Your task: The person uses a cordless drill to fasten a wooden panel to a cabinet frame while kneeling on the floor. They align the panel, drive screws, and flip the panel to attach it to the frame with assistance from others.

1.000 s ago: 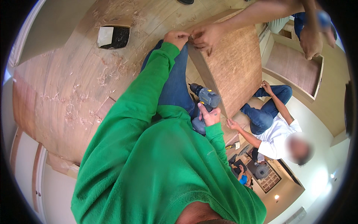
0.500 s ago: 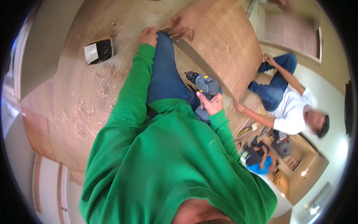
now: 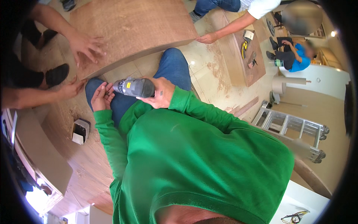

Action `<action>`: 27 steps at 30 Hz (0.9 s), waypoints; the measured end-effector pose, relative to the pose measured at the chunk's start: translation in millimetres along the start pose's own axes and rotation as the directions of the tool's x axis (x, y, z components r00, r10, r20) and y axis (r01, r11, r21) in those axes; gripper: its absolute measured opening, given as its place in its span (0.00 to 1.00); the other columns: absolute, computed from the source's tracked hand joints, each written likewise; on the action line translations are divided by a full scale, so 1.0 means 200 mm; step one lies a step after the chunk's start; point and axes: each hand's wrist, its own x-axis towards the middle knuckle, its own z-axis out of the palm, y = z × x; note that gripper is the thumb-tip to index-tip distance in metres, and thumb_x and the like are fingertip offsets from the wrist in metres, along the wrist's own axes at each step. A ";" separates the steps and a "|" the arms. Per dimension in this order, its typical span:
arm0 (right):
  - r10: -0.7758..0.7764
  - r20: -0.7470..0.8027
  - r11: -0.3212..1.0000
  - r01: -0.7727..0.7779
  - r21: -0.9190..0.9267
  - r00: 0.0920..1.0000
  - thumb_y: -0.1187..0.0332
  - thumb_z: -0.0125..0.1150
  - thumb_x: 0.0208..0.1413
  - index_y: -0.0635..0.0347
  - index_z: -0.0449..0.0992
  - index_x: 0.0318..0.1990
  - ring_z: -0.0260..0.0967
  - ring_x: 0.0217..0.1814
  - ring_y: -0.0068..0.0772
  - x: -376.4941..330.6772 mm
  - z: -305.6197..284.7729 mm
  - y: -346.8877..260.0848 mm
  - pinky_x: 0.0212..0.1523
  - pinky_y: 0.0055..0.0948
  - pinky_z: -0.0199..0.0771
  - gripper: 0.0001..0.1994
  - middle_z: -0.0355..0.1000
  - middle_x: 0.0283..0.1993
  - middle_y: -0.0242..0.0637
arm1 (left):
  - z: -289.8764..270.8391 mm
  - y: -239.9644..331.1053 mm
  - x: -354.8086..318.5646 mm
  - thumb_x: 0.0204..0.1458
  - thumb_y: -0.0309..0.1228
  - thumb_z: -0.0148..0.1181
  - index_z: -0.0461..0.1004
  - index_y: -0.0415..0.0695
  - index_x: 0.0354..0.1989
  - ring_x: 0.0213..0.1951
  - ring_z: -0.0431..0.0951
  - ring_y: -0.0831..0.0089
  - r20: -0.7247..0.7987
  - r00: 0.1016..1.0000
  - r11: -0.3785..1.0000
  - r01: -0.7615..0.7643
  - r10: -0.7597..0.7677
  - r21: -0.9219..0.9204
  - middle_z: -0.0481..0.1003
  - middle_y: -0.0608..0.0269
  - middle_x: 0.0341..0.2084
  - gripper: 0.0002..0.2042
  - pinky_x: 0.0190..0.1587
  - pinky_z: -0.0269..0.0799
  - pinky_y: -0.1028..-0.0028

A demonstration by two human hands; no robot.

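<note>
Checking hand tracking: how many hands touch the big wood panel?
2, both co-workers' hands: one flat on the wood panel at upper left, one at its right corner. A third near its lower edge, contact unclear.

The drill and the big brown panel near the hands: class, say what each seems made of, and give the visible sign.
The drill, gripped in the right hand, looks like matt grey and black plastic with a yellow patch. The panel looks like wood board or veneer with a dull brown face; faint grain streaks suggest this.
</note>
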 end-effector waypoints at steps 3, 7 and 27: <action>0.100 -0.006 0.995 -0.100 0.022 0.995 0.61 0.72 0.52 0.51 0.75 0.59 0.80 0.46 0.60 -0.05 0.01 0.07 0.48 0.52 0.81 0.26 0.82 0.42 0.49 | 0.07 -0.02 -0.02 0.68 0.29 0.55 0.73 0.32 0.58 0.48 0.85 0.58 0.007 0.997 0.997 0.072 -0.071 -0.012 0.82 0.46 0.49 0.15 0.42 0.82 0.69; 0.009 -0.180 0.994 0.012 0.111 0.984 0.61 0.71 0.54 0.53 0.78 0.56 0.81 0.46 0.58 -0.07 0.00 0.24 0.49 0.48 0.82 0.22 0.82 0.43 0.51 | 0.12 -0.05 -0.04 0.67 0.30 0.55 0.73 0.32 0.58 0.47 0.85 0.57 -0.009 0.996 0.994 0.094 -0.093 0.048 0.82 0.45 0.48 0.16 0.41 0.82 0.69; -0.041 -0.309 0.975 0.105 0.195 0.950 0.62 0.72 0.57 0.64 0.78 0.50 0.83 0.47 0.54 -0.08 -0.02 0.40 0.49 0.42 0.83 0.18 0.82 0.43 0.54 | 0.22 -0.14 -0.08 0.64 0.31 0.66 0.79 0.41 0.41 0.31 0.84 0.70 0.042 0.991 0.982 0.117 -0.125 0.146 0.84 0.56 0.34 0.07 0.28 0.77 0.76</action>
